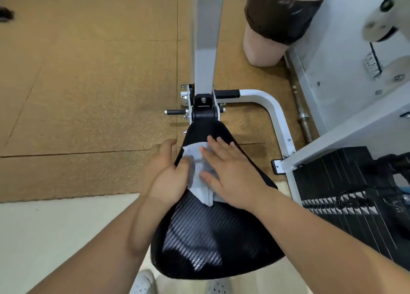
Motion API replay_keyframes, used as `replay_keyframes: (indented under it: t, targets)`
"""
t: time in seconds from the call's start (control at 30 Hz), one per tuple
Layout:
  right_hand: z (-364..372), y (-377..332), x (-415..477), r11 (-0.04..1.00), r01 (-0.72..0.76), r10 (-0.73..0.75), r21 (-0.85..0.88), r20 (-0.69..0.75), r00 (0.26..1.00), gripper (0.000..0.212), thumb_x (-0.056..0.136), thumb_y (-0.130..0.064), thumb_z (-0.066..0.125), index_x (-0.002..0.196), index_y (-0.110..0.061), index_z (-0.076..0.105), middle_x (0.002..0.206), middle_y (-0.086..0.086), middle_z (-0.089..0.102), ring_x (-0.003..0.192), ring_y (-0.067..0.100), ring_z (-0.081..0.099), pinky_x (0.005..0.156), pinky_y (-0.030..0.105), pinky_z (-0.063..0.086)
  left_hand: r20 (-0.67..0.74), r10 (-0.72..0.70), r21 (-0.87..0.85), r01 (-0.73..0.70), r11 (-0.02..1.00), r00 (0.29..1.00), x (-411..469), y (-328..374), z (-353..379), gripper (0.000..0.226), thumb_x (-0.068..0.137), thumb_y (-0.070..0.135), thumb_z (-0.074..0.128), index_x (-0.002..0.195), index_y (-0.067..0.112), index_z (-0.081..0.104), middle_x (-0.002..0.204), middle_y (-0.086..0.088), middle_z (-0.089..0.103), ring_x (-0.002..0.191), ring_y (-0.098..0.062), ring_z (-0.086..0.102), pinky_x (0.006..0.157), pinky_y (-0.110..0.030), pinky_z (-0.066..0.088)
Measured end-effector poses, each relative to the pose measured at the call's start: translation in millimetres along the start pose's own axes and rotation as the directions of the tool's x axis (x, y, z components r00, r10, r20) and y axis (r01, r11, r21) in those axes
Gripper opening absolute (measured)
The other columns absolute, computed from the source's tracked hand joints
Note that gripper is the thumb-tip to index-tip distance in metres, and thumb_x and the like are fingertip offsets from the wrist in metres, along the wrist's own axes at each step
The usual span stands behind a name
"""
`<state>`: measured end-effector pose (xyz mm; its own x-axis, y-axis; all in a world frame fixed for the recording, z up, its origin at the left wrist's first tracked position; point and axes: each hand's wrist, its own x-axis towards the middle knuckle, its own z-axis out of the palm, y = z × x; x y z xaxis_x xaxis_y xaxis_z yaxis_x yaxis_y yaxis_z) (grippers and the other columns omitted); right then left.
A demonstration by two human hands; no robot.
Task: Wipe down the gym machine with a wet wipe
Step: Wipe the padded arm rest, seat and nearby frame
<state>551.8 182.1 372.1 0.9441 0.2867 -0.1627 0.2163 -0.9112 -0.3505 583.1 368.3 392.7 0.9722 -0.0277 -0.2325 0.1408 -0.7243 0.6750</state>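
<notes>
The gym machine's black textured seat (206,233) fills the lower middle, fixed to a white frame post (206,49). A white wet wipe (195,173) lies spread on the seat's narrow front end. My right hand (226,171) lies flat on the wipe, fingers spread, pressing it onto the seat. My left hand (166,171) grips the seat's left edge, its thumb resting on the wipe's left side. Part of the wipe is hidden under my right palm.
A white curved frame tube (275,116) runs right of the seat to the black weight stack (346,196). A bin with a dark liner (270,27) stands at the back. A barbell bar (299,107) lies along the machine's base. Tan rubber floor (88,82) lies to the left.
</notes>
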Motion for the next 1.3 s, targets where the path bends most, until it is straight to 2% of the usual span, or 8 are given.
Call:
replay_keyframes:
  t: [0.1,0.27,0.47,0.63,0.83,0.93,1.03,1.3]
  targets:
    - [12,7,4,0.995,0.097,-0.097,-0.017,-0.006,0.995,0.059,0.103,-0.057,0.038,0.158,-0.034,0.037,0.172,0.003,0.014,0.159,0.021,0.006,0.128,0.035,-0.002,0.015,-0.024,-0.085,0.025,0.996,1.0,16,-10,0,0.043,0.1,0.039,0.051,0.142,0.032,0.049,0.142,0.001,0.056,0.121,-0.021,0.058,0.104,-0.042,0.046]
    - [14,30,33,0.876,0.378,-0.429,-0.299,-0.125,0.895,0.033,0.096,-0.03,0.057,0.123,-0.022,0.075,0.135,0.004,0.069,0.122,0.027,0.067,0.095,0.044,0.059,-0.027,0.129,-0.163,-0.132,0.978,0.991,46,-9,7,0.035,0.102,0.033,0.052,0.137,0.028,0.056,0.131,0.001,0.06,0.113,-0.02,0.06,0.101,-0.042,0.048]
    - [-19,71,86,0.918,0.144,-0.277,-0.368,-0.338,0.9,0.034,0.095,-0.011,0.058,0.126,-0.011,0.073,0.126,0.009,0.072,0.111,0.032,0.071,0.09,0.044,0.059,-0.125,0.264,-0.236,-0.287,0.928,0.956,92,13,23,0.045,0.105,0.027,0.046,0.15,0.025,0.044,0.143,0.006,0.049,0.13,-0.02,0.051,0.112,-0.043,0.041]
    - [-59,88,123,0.968,0.039,-0.226,-0.247,-0.8,0.555,0.033,0.1,-0.021,0.055,0.122,-0.006,0.074,0.121,0.011,0.075,0.104,0.031,0.073,0.088,0.043,0.06,-0.27,0.341,-0.129,-0.385,0.914,0.9,119,36,47,0.06,0.105,0.025,0.042,0.162,0.019,0.021,0.168,-0.001,0.022,0.152,-0.019,0.025,0.124,-0.035,0.021]
    - [-125,68,180,0.783,0.063,-0.621,-0.619,-0.774,0.126,0.027,0.101,-0.006,0.056,0.121,0.002,0.072,0.125,0.02,0.071,0.111,0.036,0.071,0.093,0.047,0.058,-0.082,0.399,0.3,-0.359,0.884,0.913,129,42,76,0.081,0.102,0.031,0.035,0.161,0.021,-0.019,0.168,0.002,-0.027,0.158,-0.026,-0.002,0.126,-0.05,0.011]
    - [-128,66,215,0.573,-0.074,-0.802,-0.816,-0.577,0.154,0.023,0.103,-0.003,0.057,0.121,0.001,0.071,0.139,0.02,0.063,0.13,0.04,0.059,0.111,0.053,0.046,-0.105,0.344,0.253,-0.31,0.917,0.933,134,40,73,0.08,0.102,0.03,0.037,0.162,0.018,-0.015,0.17,0.0,-0.021,0.158,-0.024,-0.001,0.127,-0.049,0.012]
    - [-109,90,225,0.321,-0.161,-0.847,-0.933,-0.359,0.391,0.039,0.105,-0.011,0.051,0.142,-0.008,0.059,0.16,0.011,0.043,0.148,0.037,0.04,0.122,0.057,0.027,-0.118,0.315,0.281,-0.273,0.92,0.942,133,40,72,0.081,0.101,0.03,0.039,0.162,0.016,-0.012,0.17,-0.002,-0.019,0.158,-0.024,0.0,0.126,-0.052,0.013]
    - [-108,96,215,0.774,-0.018,-0.624,-0.632,-0.768,0.146,0.023,0.098,-0.032,0.064,0.118,-0.024,0.055,0.101,0.011,0.052,0.087,0.031,0.049,0.074,0.042,0.041,-0.216,0.406,0.332,-0.324,0.886,0.888,126,43,74,0.094,0.099,0.032,0.041,0.153,0.023,-0.034,0.161,0.001,-0.042,0.158,-0.026,-0.01,0.126,-0.056,0.003]
